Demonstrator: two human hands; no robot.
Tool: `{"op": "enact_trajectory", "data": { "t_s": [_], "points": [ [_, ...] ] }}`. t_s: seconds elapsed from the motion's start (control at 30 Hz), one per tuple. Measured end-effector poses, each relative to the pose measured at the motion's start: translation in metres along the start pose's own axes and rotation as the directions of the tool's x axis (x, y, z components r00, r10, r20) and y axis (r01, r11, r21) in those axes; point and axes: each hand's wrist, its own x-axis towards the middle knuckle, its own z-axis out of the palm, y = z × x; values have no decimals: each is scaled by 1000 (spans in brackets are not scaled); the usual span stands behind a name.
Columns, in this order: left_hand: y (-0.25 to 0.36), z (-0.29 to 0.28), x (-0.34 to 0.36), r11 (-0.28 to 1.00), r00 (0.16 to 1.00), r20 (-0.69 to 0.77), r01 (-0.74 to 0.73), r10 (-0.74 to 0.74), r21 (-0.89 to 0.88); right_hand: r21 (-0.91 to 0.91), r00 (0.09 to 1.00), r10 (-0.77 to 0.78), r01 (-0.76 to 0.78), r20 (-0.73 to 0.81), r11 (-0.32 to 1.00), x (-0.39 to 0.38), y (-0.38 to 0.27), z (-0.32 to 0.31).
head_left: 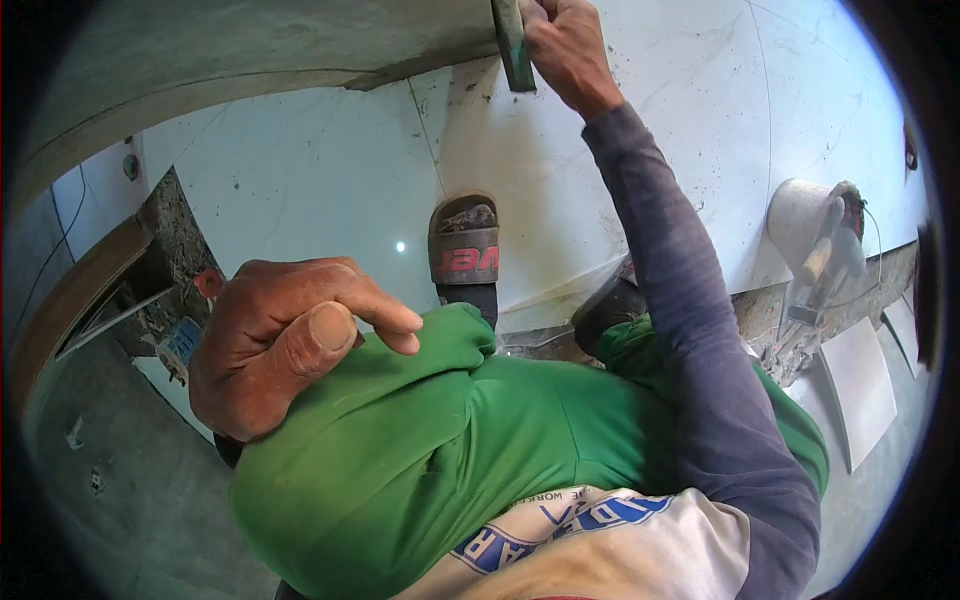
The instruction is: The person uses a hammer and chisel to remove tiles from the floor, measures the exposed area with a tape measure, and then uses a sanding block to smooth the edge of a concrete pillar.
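Observation:
At the top of the head view my right hand (568,45) grips a narrow, flat greenish bar (514,62). The bar stands beside the lower edge of a grey plastered wall (300,50), over the white tiles. What kind of tool it is cannot be made out, since its upper part leaves the picture. My left hand (285,335) hovers over or rests on my green-trousered knee (400,400). Its fingers are loosely bent, with the thumb apart from them and nothing visible between.
Large white floor tiles (310,190) lie in front of me, with thin joints and scattered crumbs. A white bucket (800,225) stands at right, tools beside it. Loose tile pieces (858,395) lie below it. My sandalled foot (465,240) is on the tiles; rubble (175,230) edges them at left.

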Motion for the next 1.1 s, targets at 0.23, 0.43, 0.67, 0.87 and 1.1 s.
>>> {"op": "enact_trajectory", "data": {
  "t_s": [0.23,0.43,0.67,0.87,1.1],
  "points": [
    [3,6,11,1000,1000,23,-5,5,-5,-372,981,-186,157,-45,915,122,67,4],
    [2,-4,3,1000,1000,-25,15,-15,-18,-259,986,-164,149,-37,954,51,5,0],
    [-3,-4,11,999,1000,18,-12,13,-39,-81,999,3,-7,-47,997,1,26,7],
    [-8,-4,18,995,999,28,-31,33,-92,-254,983,-86,43,-163,966,100,60,24],
    [3,-10,17,998,998,39,53,-54,12,-308,934,-331,278,-135,910,63,30,-2]
  ]
}}
